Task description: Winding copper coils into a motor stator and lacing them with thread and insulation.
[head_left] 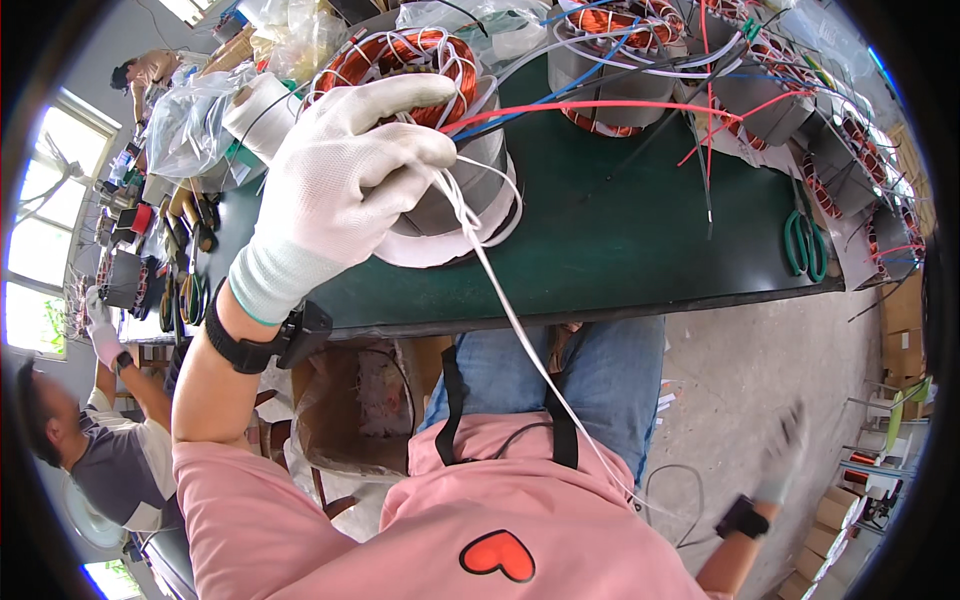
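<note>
My left hand (340, 170), in a white knitted glove, is curled at the top of a motor stator (480, 195). Its fingers close around a white lacing cord (500, 290) beside the red-brown copper windings (445, 55). From there the cord loops and runs down across my lap toward the lower right. Red, blue and black lead wires come off the windings by my fingertips. My right hand (785, 455), also gloved, is out at the lower right, away from the table. Motion smears its fingers, and whether it holds the cord's end cannot be made out.
Several more wound stators (770, 105) with loose leads crowd the table's right side, near green-handled scissors (804, 245). A white thread spool (262, 115) and plastic bags (190, 130) are at the left. A lined carton (345, 400) stands under the table. A co-worker (110, 440) works at far left.
</note>
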Demonstrator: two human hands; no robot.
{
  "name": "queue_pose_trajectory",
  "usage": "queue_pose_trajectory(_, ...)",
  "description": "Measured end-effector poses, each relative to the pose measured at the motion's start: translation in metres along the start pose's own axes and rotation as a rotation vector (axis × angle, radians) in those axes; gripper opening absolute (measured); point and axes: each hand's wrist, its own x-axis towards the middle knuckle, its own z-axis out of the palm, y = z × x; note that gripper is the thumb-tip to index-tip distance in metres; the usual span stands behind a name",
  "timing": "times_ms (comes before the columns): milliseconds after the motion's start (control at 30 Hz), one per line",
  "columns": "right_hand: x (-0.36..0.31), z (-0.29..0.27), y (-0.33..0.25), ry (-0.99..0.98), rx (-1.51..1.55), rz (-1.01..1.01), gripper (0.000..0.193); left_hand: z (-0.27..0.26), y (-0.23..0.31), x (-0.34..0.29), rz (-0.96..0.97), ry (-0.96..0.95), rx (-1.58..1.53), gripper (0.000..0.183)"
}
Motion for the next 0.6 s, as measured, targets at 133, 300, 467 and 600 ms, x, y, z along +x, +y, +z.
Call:
queue_pose_trajectory(133, -0.111, 0.261, -0.144, -0.827, -0.325, -0.774, 0.035, 0.003, -0.004, -0.001, -0.060, 0.013, -0.060, 0.016)
queue_pose_trajectory(300, -0.148, 0.287, -0.111, -1.387, 0.210, -0.083, 0.020, 0.008, -0.005, -0.012, -0.175, 0.015, -0.183, 0.020)
queue_pose_trajectory(467, -0.023, -0.093, 0.172, -0.159, -0.142, 0.238, 0.018, 0.004, 0.002, 0.009, 0.042, 0.052, -0.023, 0.024)
queue_pose_trajectory(600, -0.014, -0.274, 0.235, 0.135, -0.438, 0.221, 0.014, 0.011, -0.018, -0.015, -0.021, 0.092, -0.054, 0.024)
